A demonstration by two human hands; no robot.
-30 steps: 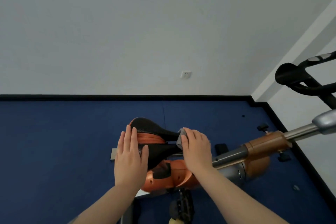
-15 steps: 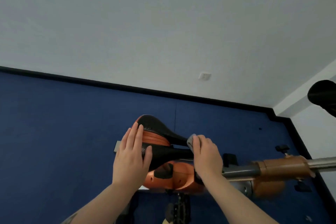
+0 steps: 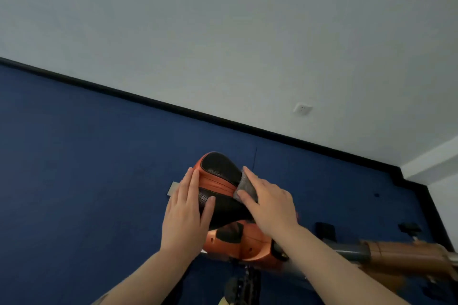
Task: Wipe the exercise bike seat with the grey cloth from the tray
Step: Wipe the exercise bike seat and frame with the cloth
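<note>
The black and orange exercise bike seat sits in the lower middle of the head view. My left hand lies flat on the seat's left side, fingers together and thumb across the black perforated part. My right hand presses the grey cloth onto the seat's right side; only a crumpled corner of the cloth shows past my fingers. The tray is out of view.
The orange bike body and its grey and brown frame tube run to the lower right. A black pedal hangs below. Blue carpet meets a white wall with a socket.
My right hand has slid the cloth from the seat's nose up toward its wide rear. The view has tilted and swung left, and the handlebars have left the frame.
</note>
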